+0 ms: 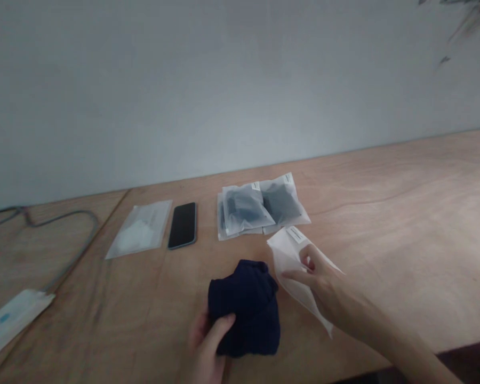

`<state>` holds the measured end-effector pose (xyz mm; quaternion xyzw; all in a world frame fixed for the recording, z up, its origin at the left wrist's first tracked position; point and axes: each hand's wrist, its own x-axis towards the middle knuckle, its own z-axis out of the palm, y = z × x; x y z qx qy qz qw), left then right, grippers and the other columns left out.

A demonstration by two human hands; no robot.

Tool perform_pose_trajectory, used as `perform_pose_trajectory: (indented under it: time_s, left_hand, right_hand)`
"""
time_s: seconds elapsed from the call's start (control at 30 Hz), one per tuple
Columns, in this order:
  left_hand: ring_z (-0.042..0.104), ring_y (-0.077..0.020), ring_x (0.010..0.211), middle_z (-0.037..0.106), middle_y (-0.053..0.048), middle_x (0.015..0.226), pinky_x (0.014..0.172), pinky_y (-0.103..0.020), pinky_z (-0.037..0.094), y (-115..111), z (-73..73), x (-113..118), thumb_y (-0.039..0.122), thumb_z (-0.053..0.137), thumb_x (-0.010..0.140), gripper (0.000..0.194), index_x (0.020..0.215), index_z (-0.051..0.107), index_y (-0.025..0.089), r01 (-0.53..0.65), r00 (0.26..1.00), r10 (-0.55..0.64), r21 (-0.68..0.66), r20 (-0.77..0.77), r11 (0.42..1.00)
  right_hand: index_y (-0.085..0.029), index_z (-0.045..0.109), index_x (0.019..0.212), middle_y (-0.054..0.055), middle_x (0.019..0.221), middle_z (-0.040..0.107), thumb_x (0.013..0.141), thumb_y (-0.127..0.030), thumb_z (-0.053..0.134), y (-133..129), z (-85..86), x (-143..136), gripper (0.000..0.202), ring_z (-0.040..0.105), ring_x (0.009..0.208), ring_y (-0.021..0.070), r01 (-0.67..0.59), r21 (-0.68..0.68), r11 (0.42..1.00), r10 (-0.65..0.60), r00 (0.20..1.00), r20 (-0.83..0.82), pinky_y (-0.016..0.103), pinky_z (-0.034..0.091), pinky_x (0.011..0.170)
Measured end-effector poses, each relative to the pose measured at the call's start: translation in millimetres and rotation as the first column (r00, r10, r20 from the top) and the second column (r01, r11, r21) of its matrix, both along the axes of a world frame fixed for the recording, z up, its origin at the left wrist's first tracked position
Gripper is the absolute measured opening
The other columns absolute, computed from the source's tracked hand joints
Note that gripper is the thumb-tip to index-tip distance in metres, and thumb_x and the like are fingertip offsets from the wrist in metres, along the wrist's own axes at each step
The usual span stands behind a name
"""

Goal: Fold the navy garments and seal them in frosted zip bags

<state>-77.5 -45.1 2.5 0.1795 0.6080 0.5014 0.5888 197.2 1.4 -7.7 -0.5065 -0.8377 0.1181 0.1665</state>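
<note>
A folded dark navy cloth point(246, 314) is in my left hand point(210, 341), thumb on top and the other fingers under it. To its right lies a frosted plastic bag point(286, 249) with a small printed label near its top edge. My right hand point(314, 269) is over this bag, thumb and forefinger bent towards each other with a gap between the tips. Whether the fingers pinch the bag's film is hard to make out. Behind both hands several frosted bags point(248, 205) with dark folded contents overlap on the table.
A phone point(183, 225) with a dark screen lies left of the filled bags. Beside it is a flat frosted bag point(142, 229) with something white inside. A grey cable point(78, 213) and a white-and-blue packet point(14, 320) are at far left. A pale wall point(224, 90) borders the wooden table point(404, 213).
</note>
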Motion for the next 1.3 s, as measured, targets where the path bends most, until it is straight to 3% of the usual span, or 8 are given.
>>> perform_pose_trajectory:
  time_s: [0.13,0.33,0.5,0.73,0.83,0.97,1.17,1.3]
  left_hand:
    - [0.072,-0.0423,0.120,0.083,-0.009,0.104,0.098,-0.048,0.063,-5.9,15.5,-3.6,0.025,0.091,0.060,0.031,0.090,0.082,0.021,-0.020,0.960,0.028,-0.033,0.277,0.999]
    - [0.066,-0.0392,0.132,0.082,-0.009,0.117,0.111,-0.049,0.056,-3.9,27.2,26.7,0.034,0.092,0.072,0.050,0.119,0.079,0.025,0.081,0.918,-0.084,0.024,0.387,0.996]
    - [0.073,-0.0373,0.121,0.079,-0.014,0.126,0.103,-0.044,0.059,5.6,25.1,46.8,0.042,0.097,0.068,0.072,0.130,0.071,0.018,0.130,0.984,-0.136,0.060,0.112,0.990]
    - [0.078,-0.0359,0.107,0.082,-0.015,0.113,0.091,-0.041,0.062,10.9,16.9,42.6,0.053,0.087,0.074,0.059,0.117,0.075,0.015,0.261,0.922,-0.238,0.037,-0.306,0.965]
    - [0.079,-0.0361,0.100,0.083,-0.015,0.106,0.087,-0.041,0.061,13.9,17.3,42.6,0.054,0.082,0.076,0.053,0.111,0.076,0.015,0.296,0.842,-0.239,0.043,-0.484,0.954]
    - [0.079,-0.0350,0.085,0.082,-0.014,0.092,0.075,-0.041,0.061,14.5,16.6,42.2,0.055,0.070,0.085,0.042,0.102,0.077,0.017,0.407,0.652,-0.254,0.047,-0.715,0.912]
    - [0.080,-0.0329,0.093,0.083,-0.013,0.103,0.078,-0.039,0.060,15.7,8.5,43.7,0.034,0.053,0.090,0.039,0.119,0.075,0.020,0.555,0.414,-0.195,0.077,-0.889,0.828]
    - [0.080,-0.0322,0.086,0.083,-0.012,0.096,0.073,-0.038,0.059,22.2,14.3,44.7,0.031,0.054,0.088,0.037,0.115,0.077,0.020,0.577,0.397,-0.218,0.058,-0.891,0.814]
  right_hand:
    - [-0.033,0.074,0.129,0.010,0.122,0.055,0.086,0.007,0.042,-0.8,12.2,-13.6,0.066,0.063,0.079,0.0162,-0.017,-0.058,0.998,0.017,1.000,0.012,0.034,0.060,0.077]
    - [-0.021,0.075,0.106,0.009,0.097,0.064,0.092,-0.001,0.044,-1.7,30.2,-35.4,0.040,0.063,0.087,0.0235,-0.180,0.062,0.982,0.188,0.971,-0.150,0.040,0.062,0.086]
    - [-0.025,0.067,0.083,0.005,0.080,0.063,0.083,-0.003,0.051,0.0,27.0,-38.4,0.027,0.065,0.090,0.0276,-0.289,0.096,0.953,0.303,0.926,-0.225,0.047,0.059,0.099]
    - [-0.020,0.064,0.098,0.010,0.117,0.058,0.080,0.005,0.046,0.2,19.8,-30.2,0.036,0.066,0.095,0.0210,-0.141,-0.050,0.989,0.098,0.863,-0.496,0.036,0.061,0.084]
    - [-0.021,0.062,0.102,0.009,0.116,0.056,0.085,0.006,0.045,-0.3,16.1,-30.7,0.036,0.066,0.087,0.0181,-0.077,-0.005,0.997,0.065,0.868,-0.493,0.033,0.060,0.076]
    - [-0.025,0.064,0.120,0.007,0.117,0.054,0.094,0.000,0.048,-1.2,12.8,-34.1,0.040,0.065,0.080,0.0151,0.053,0.090,0.995,0.002,0.852,-0.523,0.031,0.058,0.072]
    - [-0.033,0.060,0.138,0.007,0.125,0.049,0.099,-0.003,0.048,-11.7,11.3,-42.5,0.051,0.065,0.083,0.0135,0.060,0.130,0.990,0.025,0.825,-0.565,0.029,0.060,0.072]
    - [-0.032,0.057,0.138,0.008,0.127,0.051,0.101,-0.005,0.047,-20.8,14.4,-49.3,0.047,0.066,0.086,0.0144,0.017,0.110,0.994,0.047,0.830,-0.556,0.029,0.061,0.074]
